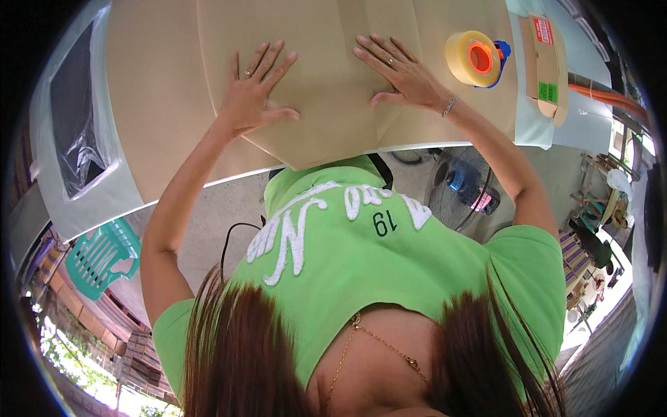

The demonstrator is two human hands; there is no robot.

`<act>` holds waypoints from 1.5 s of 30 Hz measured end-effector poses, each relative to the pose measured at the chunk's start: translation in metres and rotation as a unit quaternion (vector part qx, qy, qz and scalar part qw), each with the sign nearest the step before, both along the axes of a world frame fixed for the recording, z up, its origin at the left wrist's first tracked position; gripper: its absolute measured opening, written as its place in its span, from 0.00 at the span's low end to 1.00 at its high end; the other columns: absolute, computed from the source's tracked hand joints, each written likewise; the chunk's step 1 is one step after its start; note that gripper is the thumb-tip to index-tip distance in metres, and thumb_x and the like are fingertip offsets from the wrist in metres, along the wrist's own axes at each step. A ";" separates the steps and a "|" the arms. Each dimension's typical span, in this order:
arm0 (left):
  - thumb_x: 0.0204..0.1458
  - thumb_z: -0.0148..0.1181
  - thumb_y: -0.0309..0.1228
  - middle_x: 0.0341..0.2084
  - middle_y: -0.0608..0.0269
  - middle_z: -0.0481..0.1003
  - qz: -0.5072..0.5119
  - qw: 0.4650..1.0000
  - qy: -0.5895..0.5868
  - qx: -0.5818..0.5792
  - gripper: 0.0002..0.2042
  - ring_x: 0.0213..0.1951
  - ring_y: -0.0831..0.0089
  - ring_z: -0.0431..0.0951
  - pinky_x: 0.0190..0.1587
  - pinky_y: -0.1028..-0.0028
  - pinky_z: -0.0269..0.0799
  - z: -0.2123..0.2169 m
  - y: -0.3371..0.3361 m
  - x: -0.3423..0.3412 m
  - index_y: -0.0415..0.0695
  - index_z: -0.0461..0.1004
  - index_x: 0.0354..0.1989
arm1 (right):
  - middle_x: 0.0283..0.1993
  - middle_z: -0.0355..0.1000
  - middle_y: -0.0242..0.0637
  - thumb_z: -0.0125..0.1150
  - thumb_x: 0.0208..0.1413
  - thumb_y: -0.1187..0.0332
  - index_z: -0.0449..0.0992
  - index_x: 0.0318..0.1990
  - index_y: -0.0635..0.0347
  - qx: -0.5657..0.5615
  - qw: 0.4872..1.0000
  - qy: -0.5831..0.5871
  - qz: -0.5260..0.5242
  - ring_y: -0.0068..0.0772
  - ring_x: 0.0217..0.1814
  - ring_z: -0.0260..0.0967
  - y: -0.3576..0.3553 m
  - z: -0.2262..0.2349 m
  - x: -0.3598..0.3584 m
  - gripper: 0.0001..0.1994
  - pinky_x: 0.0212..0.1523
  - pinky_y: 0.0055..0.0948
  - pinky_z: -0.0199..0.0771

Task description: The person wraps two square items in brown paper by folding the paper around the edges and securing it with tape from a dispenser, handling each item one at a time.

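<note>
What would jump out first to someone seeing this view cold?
Probably the bright green shirt filling the lower middle. Next, the left hand and right hand, palms down with fingers spread on the brown cardboard at the top centre. The yellowish tape roll with its orange core also stands out, on the cardboard to the right of the right hand.

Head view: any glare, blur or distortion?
Head view: glare whites out parts of lower-left and right rims; head view: crinkled dark plastic film glints; head view: the pale-covered table bends along its near edge; head view: bare left hand and bare right hand look fairly sharp.
</note>
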State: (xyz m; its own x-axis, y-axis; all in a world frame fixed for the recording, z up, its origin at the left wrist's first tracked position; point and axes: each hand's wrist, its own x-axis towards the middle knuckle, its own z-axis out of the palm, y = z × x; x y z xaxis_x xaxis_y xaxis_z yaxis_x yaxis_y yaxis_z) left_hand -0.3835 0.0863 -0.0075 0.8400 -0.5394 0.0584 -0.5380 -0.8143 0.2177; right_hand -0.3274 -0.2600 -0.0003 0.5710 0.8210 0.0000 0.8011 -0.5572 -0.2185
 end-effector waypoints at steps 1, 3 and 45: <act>0.41 0.54 0.69 0.72 0.68 0.47 0.007 1.000 0.001 0.002 0.48 0.72 0.61 0.47 0.67 0.36 0.36 0.000 -0.001 -0.001 0.64 0.49 0.72 | 0.76 0.42 0.28 0.54 0.50 0.36 0.47 0.73 0.42 -0.010 1.000 -0.001 -0.007 0.36 0.78 0.39 0.001 0.001 -0.002 0.45 0.76 0.45 0.39; 0.41 0.54 0.69 0.72 0.69 0.48 0.023 1.000 -0.007 0.015 0.47 0.72 0.63 0.47 0.66 0.35 0.36 -0.003 -0.006 -0.002 0.64 0.50 0.71 | 0.76 0.43 0.26 0.55 0.49 0.36 0.47 0.73 0.40 -0.014 0.999 -0.020 -0.022 0.33 0.77 0.40 0.003 -0.003 -0.004 0.45 0.75 0.44 0.40; 0.37 0.67 0.34 0.61 0.56 0.59 0.188 0.950 0.175 -0.180 0.40 0.67 0.52 0.52 0.68 0.50 0.50 0.000 0.000 -0.112 0.61 0.61 0.65 | 0.75 0.46 0.22 0.69 0.40 0.46 0.51 0.71 0.32 0.041 0.990 -0.014 -0.134 0.29 0.77 0.42 0.060 -0.015 -0.028 0.48 0.73 0.44 0.39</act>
State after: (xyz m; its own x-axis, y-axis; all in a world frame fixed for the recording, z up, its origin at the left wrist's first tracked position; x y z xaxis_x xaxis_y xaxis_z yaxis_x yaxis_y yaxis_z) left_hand -0.4950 0.0858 -0.0071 0.9709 -0.1965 -0.1368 -0.0679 -0.7738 0.6297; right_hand -0.3555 -0.1996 -0.0155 0.7676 0.6359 0.0797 0.6327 -0.7323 -0.2518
